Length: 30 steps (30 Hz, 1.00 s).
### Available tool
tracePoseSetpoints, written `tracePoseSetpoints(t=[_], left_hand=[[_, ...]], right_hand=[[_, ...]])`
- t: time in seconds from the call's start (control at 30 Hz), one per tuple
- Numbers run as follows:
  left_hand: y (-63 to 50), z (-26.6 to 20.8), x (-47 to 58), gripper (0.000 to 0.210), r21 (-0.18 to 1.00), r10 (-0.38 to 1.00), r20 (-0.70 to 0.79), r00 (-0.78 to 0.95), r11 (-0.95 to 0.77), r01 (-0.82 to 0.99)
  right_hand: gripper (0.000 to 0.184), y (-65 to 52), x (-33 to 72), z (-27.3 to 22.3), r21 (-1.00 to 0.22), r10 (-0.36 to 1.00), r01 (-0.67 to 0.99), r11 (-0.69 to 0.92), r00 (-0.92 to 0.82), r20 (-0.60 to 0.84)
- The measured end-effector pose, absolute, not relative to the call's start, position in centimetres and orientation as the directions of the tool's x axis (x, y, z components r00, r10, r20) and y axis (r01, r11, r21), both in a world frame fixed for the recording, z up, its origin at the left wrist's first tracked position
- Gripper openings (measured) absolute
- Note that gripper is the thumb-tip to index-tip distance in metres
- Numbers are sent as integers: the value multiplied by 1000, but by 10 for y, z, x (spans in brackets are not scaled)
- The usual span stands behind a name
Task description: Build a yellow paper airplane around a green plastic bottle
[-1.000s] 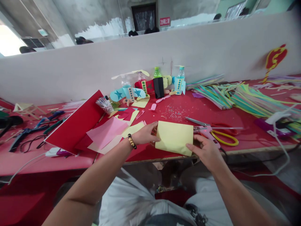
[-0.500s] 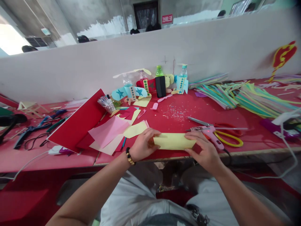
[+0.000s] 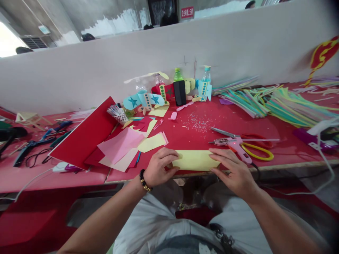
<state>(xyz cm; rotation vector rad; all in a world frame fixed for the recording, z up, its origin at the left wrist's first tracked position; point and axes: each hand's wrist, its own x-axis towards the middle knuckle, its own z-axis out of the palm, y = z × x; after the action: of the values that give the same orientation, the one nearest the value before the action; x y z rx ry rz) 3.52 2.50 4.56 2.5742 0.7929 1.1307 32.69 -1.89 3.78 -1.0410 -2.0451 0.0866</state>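
Note:
A strip of yellow paper [image 3: 195, 160] stretches between my two hands at the front edge of the red table. My left hand [image 3: 161, 166], with a beaded bracelet at the wrist, pinches its left end. Its right end is held between the thumb and fingers of my right hand [image 3: 231, 169]. Just beyond the right hand lie a pink glue gun [image 3: 237, 145] and scissors with yellow handles [image 3: 258, 151]. Left of the strip are a cut piece of yellow paper [image 3: 152, 142] and a pink sheet [image 3: 124, 143].
Decorated bottle planes [image 3: 144, 100] and a black box-like object [image 3: 180, 93] stand by the partition [image 3: 106, 70]. Bundles of coloured pipe cleaners [image 3: 286, 104] lie at the right. A pen cup [image 3: 120, 115] leans near a red board [image 3: 87, 137]. Small scraps [image 3: 197, 122] are scattered mid-table.
The view has shifted slightly. Both hands still hold the yellow paper strip, which now lies a little flatter to view; my left fingers have shifted slightly on its end.

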Motion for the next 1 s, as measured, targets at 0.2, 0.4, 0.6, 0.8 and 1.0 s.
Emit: tracePoseSetpoints(t=[0.2,0.4,0.6,0.8,1.0], left_hand=[[33,59,36,23,460,605,534,590,-794,398],[35,63,38,29,599,693,422,585,-697,394],[32,68,39,46,517,663,383,643,-731,446],[29,66,41,59,309,627,398,670,-779,545],[20,55,46,57,142,637,404,656,-752,643]], right_hand=[[28,-5,331,48,-415,754,671,615,-346,559],[33,6,331,57,-538,816,619,572,-358,455],[53,6,333,55,-459,773,624,632,-466,431],[63,24,322,47,-309,688,626,716,-558,463],[62,48,309,47,-156,611,625,765,-627,482]])
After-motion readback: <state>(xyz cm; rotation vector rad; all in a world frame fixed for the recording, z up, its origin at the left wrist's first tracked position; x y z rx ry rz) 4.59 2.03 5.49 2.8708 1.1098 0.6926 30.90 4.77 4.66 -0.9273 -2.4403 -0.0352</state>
